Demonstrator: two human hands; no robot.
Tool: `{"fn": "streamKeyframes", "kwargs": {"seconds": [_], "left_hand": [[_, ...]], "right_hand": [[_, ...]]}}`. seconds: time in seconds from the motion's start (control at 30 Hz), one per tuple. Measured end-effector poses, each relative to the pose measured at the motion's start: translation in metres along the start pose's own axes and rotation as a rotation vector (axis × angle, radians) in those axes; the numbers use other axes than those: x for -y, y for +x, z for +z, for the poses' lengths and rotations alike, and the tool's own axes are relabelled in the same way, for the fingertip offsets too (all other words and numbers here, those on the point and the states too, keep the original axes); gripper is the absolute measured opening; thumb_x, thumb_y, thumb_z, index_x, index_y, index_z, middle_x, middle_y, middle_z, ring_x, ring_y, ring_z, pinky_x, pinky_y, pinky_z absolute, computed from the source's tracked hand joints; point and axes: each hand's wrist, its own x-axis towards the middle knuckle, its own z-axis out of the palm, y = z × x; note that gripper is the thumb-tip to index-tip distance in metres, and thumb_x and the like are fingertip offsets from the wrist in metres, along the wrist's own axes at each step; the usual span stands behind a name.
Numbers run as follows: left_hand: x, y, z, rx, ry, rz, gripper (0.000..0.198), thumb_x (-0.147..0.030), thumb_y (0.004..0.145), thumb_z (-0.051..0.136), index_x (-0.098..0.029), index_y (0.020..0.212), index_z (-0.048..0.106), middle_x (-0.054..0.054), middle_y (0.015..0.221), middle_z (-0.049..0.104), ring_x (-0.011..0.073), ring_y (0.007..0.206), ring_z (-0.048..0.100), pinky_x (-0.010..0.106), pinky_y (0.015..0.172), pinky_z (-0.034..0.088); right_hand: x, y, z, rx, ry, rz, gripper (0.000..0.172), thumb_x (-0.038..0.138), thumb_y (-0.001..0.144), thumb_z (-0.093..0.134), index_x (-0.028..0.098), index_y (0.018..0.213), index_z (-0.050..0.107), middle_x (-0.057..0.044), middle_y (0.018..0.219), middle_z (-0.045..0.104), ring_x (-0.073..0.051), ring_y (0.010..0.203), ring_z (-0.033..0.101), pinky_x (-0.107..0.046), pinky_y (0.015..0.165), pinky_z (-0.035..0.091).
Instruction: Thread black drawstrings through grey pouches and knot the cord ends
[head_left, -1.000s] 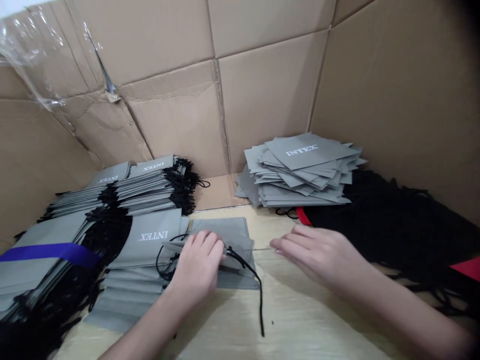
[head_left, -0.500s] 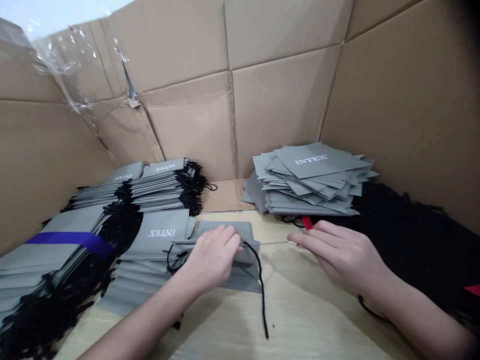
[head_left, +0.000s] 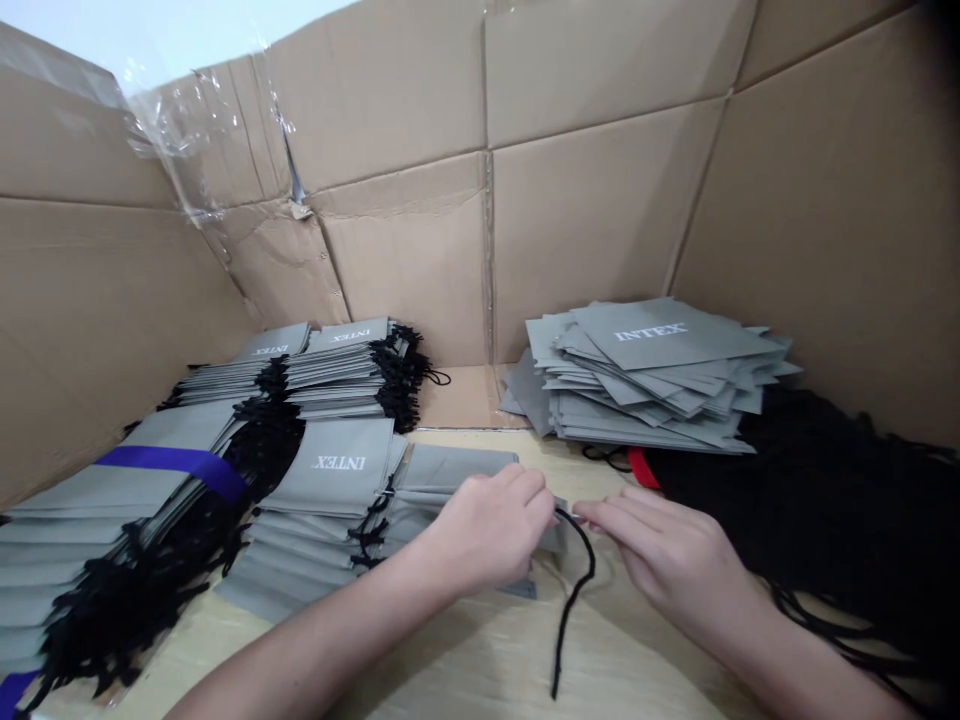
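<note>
My left hand is closed on a grey fabric drawstring pouch, mostly hidden behind the fingers. A black cord comes out at its fingertips and hangs down over the table. Close by on the right, my right hand pinches a thin metal rod that points toward the pouch; only a short piece of it shows. Under and behind the left hand lie more grey pouches. Beside them stands a stack of pouches printed INTEX, black cords along its right side.
At the back right a loose pile of flat grey pouches rests beside a heap of black cords with a red band. Corded stacks and a bundle with a purple band fill the left. Cardboard walls enclose the table.
Both hands have come close together; a longer stretch of rod showed between them before. My left hand and its pouch have shifted right, and the view has turned slightly left.
</note>
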Motion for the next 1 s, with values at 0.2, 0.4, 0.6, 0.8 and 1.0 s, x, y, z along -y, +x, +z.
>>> {"fn": "streamKeyframes", "kwargs": {"seconds": [0.2, 0.4, 0.6, 0.8, 1.0], "left_hand": [[-0.001, 0.000, -0.006, -0.097, 0.028, -0.038, 0.020, -0.029, 0.090, 0.040, -0.015, 0.089, 0.055, 0.008, 0.092, 0.059, 0.0235, 0.087, 0.050, 0.036, 0.067, 0.043], [0.053, -0.044, -0.009, -0.294, -0.019, -0.322, 0.017, -0.025, 0.088, 0.047, -0.016, 0.098, 0.057, 0.009, 0.095, 0.064, 0.0244, 0.091, 0.052, 0.039, 0.078, 0.042], [0.084, -0.069, 0.003, -0.321, -0.436, -0.624, 0.009, -0.028, 0.075, 0.066, -0.020, 0.075, 0.062, 0.002, 0.079, 0.067, 0.0175, 0.075, 0.060, 0.026, 0.067, 0.045], [0.080, -0.077, 0.007, -0.302, -0.664, -0.776, 0.020, -0.032, 0.073, 0.065, -0.019, 0.063, 0.055, -0.001, 0.068, 0.067, 0.0146, 0.060, 0.059, 0.022, 0.057, 0.042], [0.074, -0.081, 0.006, -0.320, -0.816, -0.816, 0.021, -0.032, 0.073, 0.064, -0.020, 0.062, 0.050, 0.003, 0.079, 0.071, 0.0192, 0.081, 0.065, 0.023, 0.069, 0.044]], "right_hand": [[-0.009, -0.007, 0.004, -0.015, 0.026, 0.148, 0.028, 0.011, 0.086, 0.038, 0.017, 0.082, 0.065, -0.005, 0.076, 0.071, -0.017, 0.067, 0.066, -0.025, 0.058, 0.050], [-0.022, -0.014, 0.012, 0.019, 0.151, 0.437, 0.027, 0.024, 0.087, 0.042, 0.019, 0.083, 0.068, -0.004, 0.081, 0.073, -0.020, 0.072, 0.068, -0.027, 0.061, 0.052], [-0.012, -0.006, 0.015, 0.153, 0.315, 0.547, 0.031, 0.031, 0.089, 0.039, 0.021, 0.073, 0.064, -0.003, 0.077, 0.071, -0.019, 0.070, 0.065, -0.026, 0.061, 0.047], [-0.003, 0.001, 0.007, 0.232, 0.331, 0.597, 0.031, 0.035, 0.090, 0.038, 0.022, 0.085, 0.065, -0.003, 0.074, 0.068, -0.017, 0.062, 0.060, -0.025, 0.057, 0.042], [0.001, 0.001, 0.011, 0.290, 0.409, 0.706, 0.028, 0.041, 0.085, 0.044, 0.022, 0.096, 0.062, 0.005, 0.049, 0.044, -0.012, 0.044, 0.041, -0.022, 0.043, 0.028]]}}
